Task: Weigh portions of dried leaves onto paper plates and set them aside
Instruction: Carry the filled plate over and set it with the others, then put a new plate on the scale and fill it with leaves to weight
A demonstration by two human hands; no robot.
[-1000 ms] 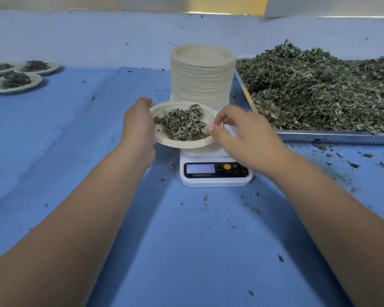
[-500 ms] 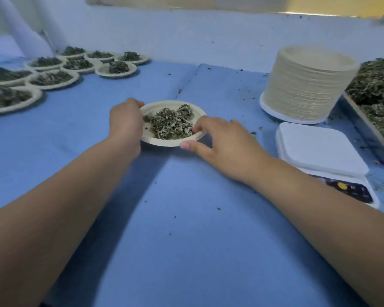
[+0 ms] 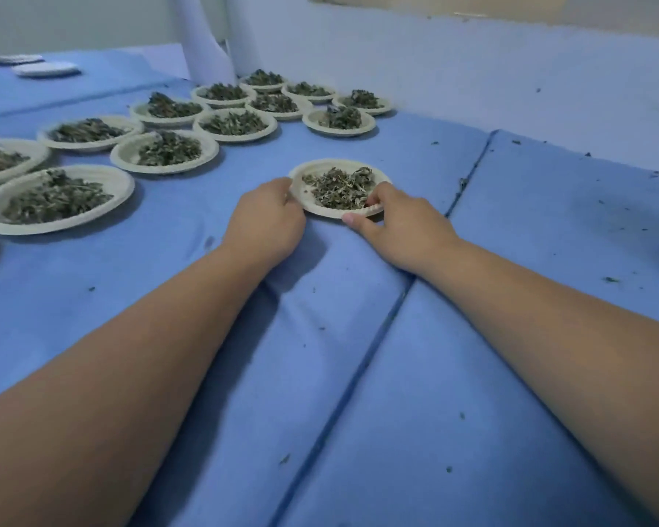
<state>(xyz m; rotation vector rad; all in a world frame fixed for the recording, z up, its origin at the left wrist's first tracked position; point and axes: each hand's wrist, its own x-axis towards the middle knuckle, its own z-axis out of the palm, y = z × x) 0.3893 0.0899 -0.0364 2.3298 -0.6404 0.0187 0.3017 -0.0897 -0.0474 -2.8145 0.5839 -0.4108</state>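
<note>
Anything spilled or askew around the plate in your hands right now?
Only loose leaf crumbs scattered over the blue cloth, mostly right of its seam. The paper plate, gripped by the left hand and right hand, looks level, with its dried leaves heaped inside.

Both bare forearms stretch forward from the lower corners and draw together toward the middle. The left hand (image 3: 267, 222) is back-up, its fingers curled round the near left rim of a paper plate (image 3: 338, 163). The right hand (image 3: 404, 232) grips the near right rim, with the thumb stretched along the edge and the fingers hooked over the top.
</note>
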